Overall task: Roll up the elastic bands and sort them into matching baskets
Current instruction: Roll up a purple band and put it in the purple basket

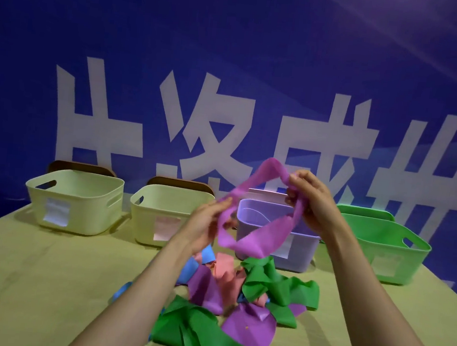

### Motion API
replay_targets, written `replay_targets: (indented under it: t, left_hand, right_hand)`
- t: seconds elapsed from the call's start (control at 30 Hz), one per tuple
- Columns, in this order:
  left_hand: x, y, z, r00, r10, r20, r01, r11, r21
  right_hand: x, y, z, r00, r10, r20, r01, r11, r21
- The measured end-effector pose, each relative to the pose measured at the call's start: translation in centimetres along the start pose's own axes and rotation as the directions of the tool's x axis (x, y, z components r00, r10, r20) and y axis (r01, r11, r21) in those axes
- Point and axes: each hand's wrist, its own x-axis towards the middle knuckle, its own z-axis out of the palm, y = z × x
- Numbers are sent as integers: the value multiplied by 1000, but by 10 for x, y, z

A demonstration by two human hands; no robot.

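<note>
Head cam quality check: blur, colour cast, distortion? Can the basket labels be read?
Head view: wide-angle bowing, the table edges splay and the backdrop lettering leans; dim light with a blue-violet cast; left hand and purple band slightly smeared; label on the green basket washed out, unreadable; pale streaks cross the backdrop top right.

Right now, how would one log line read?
held: purple band | left hand: holds it | right hand: pinches it | pile: on table
</note>
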Motion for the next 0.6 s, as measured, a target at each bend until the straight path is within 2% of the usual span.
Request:
replay_targets:
  t: [0.07, 0.13, 0.2, 0.27, 0.33, 0.4, 0.47, 0.5, 0.53, 0.6]
  left_hand:
    - [3, 16, -8, 992, 64, -106, -69, 997, -45]
    - [4, 29, -18, 982, 79, -169, -81, 997, -8]
    - [0, 39, -22, 987, 69, -147, -61, 996, 58]
    - [-2, 44, -20, 993, 53, -110, -44, 996, 83]
    - [-2, 49, -17, 991, 18, -129, -10, 998, 59]
    - [0, 52, -19, 983, 11, -183, 0, 998, 62]
    - [0, 56, -21, 971, 32, -237, 6, 987, 159]
    - [-1, 57, -21, 964, 66, -256, 12, 956, 293]
    - [-1, 58, -21, 956, 125, -266, 18, 880, 475]
    - [2, 58, -20, 910, 311, -274, 16, 634, 773]
  right_hand:
    - [-4, -1, -9, 998, -25, -50, 9, 953, -303]
    - [-7, -1, -13, 987, -91, -131, -10, 783, -622]
    - [-7, 4, -15, 960, -196, -201, -33, 632, -774]
    - [-3, 11, -16, 944, -245, -221, -54, 547, -836]
    - [3, 17, -18, 946, -241, -217, -86, 461, -884]
    - [5, 21, -19, 942, -206, -263, -136, 482, -865]
    - [3, 24, -19, 938, -182, -294, -156, 535, -830]
    - [2, 25, -20, 936, -194, -293, -149, 536, -831]
    - [0, 25, -20, 934, -211, -289, -138, 533, -835]
    - [-2, 25, -21, 933, -220, -286, -118, 565, -817]
